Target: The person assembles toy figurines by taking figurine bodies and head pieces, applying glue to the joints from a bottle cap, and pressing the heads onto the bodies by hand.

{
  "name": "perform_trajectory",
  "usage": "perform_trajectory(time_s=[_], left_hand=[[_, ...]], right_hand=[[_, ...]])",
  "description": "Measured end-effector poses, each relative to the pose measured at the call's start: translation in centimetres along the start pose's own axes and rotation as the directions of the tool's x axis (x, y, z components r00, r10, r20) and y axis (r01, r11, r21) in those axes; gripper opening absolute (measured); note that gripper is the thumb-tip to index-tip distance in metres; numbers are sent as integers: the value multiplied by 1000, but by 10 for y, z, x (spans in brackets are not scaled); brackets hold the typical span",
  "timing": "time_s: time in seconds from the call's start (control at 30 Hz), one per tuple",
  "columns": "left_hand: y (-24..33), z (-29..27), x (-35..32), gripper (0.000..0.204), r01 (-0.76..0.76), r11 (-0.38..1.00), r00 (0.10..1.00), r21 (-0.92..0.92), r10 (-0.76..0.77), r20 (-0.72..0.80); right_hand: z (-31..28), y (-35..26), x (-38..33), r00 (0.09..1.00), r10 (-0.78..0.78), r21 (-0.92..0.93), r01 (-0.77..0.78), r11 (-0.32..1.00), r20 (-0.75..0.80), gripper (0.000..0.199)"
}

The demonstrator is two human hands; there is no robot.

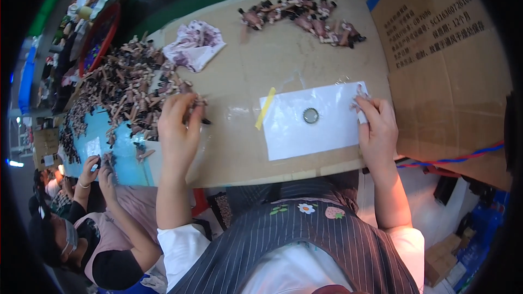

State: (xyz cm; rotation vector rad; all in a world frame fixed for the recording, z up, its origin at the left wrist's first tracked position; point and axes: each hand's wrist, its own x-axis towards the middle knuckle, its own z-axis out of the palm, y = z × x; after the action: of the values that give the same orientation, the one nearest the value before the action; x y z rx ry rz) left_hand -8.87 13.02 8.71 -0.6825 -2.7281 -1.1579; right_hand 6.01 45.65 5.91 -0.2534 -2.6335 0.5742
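My left hand [178, 124] is closed at the right edge of a heap of small doll figures [128, 73]. Between its fingertips is one brownish-pink doll figure [200, 102] with dark ends, partly hidden by the fingers. My right hand [379, 125] is pinched over the right edge of a white sheet [286, 139]. A small pale piece [360, 93], too small to name, sticks out from its fingers. Near the middle of the sheet lies a round crimped metal cap [310, 115], and yellow tape [265, 109] crosses the sheet's left edge.
A stained, crumpled cloth [194, 45] lies beyond my left hand. More doll figures [305, 16] are grouped at the table's far side. A large cardboard box [447, 71] stands on the right. At lower left, a co-worker's hands [98, 174] hold a small dark thing.
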Motion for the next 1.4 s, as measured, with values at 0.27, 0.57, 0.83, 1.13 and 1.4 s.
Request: perform_trajectory(time_s=[0.27, 0.57, 0.83, 1.13, 1.4], left_hand=[[24, 44, 93, 39, -315, 922, 944, 226, 328, -23], [18, 102, 164, 34, -349, 896, 905, 275, 246, 347], [24, 101, 123, 21, -457, 749, 882, 480, 451, 136], [61, 60, 41, 27, 149, 721, 978, -676, -6, 208], [43, 60, -54, 17, 407, 49, 912, -912, -75, 403]], right_hand=[[9, 0, -5, 999, -36, -60, 35, 998, -12, 26], [-11, 4, -33, 953, 290, 577, -289, 764, 93, 13], [-12, -14, -23, 867, 308, 810, -484, 332, 392, 13], [-8, -17, -27, 960, 176, 621, -275, 734, 216, 19], [2, -17, -24, 991, -93, 128, 80, 989, 99, 35]])
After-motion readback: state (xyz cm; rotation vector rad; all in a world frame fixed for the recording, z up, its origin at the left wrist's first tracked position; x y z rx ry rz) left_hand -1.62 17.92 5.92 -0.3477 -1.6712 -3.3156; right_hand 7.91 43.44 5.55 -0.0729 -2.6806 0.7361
